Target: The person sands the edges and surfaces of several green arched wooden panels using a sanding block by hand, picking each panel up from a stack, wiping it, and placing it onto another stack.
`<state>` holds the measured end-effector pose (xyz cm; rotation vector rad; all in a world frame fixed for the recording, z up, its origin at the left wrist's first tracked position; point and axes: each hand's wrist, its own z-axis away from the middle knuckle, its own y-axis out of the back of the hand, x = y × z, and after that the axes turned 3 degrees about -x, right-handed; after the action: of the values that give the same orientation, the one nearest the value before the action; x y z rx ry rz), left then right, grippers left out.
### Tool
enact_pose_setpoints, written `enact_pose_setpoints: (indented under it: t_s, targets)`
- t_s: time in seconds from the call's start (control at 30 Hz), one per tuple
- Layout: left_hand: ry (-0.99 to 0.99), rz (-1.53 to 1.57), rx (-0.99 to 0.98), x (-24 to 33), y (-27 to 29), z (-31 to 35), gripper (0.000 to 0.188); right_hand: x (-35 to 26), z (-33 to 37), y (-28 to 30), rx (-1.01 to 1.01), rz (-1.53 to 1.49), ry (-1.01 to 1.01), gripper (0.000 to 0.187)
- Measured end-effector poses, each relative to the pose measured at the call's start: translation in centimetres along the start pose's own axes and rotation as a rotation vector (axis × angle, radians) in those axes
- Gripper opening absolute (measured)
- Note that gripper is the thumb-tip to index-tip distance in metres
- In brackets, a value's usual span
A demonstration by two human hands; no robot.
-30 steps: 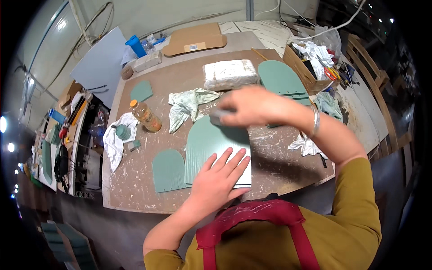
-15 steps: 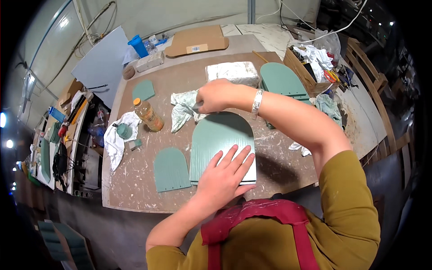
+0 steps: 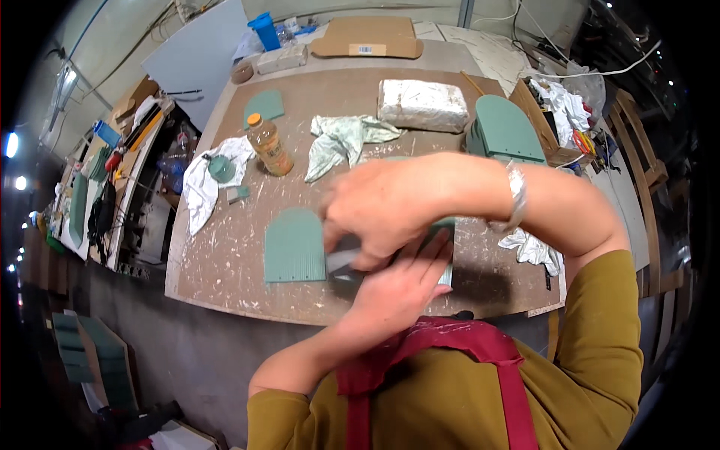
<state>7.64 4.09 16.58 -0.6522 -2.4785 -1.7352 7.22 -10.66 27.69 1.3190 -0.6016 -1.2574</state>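
Observation:
My left hand (image 3: 397, 292) lies with fingers stretched out on a large green arch-topped panel (image 3: 448, 264), most of which my hands and forearm cover. Above it and to its left, my right hand (image 3: 386, 199) is curled and smeared by motion, low over the panel. Something grey and blurred (image 3: 343, 260) shows between its fingers and thumb; its kind is unclear. Just left of the panel rests a smaller green grooved arch-shaped piece (image 3: 295, 247). Beyond my right hand, a crumpled pale cloth (image 3: 345, 142) lies on the brown worktable (image 3: 225, 262).
An orange-capped bottle (image 3: 270, 146) stands left, beside a white rag (image 3: 202, 184) bearing a small green container (image 3: 221, 169). Toward the back are a white wrapped block (image 3: 422, 105) and a flat cardboard box (image 3: 367, 37). Stacked green panels (image 3: 510, 127) and a wooden crate (image 3: 529, 112) stand right.
My right hand has come from the pale cloth toward me and now hovers low by my left hand. The cloth lies released and more spread out. My left hand stays on the panel.

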Motion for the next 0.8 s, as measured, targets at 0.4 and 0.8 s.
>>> enact_pose_setpoints:
  t_s: [0.4,0.8]
  targets:
    - [0.03,-0.066,-0.032,0.7,0.4,-0.6,0.056,2.3,-2.3,-1.4,0.078,-0.079,-0.208,0.037]
    - [0.043,-0.005,-0.11,0.5,2.0,-1.1,0.054,10.0,8.4,-4.0,0.652,0.07,-0.69,0.046]
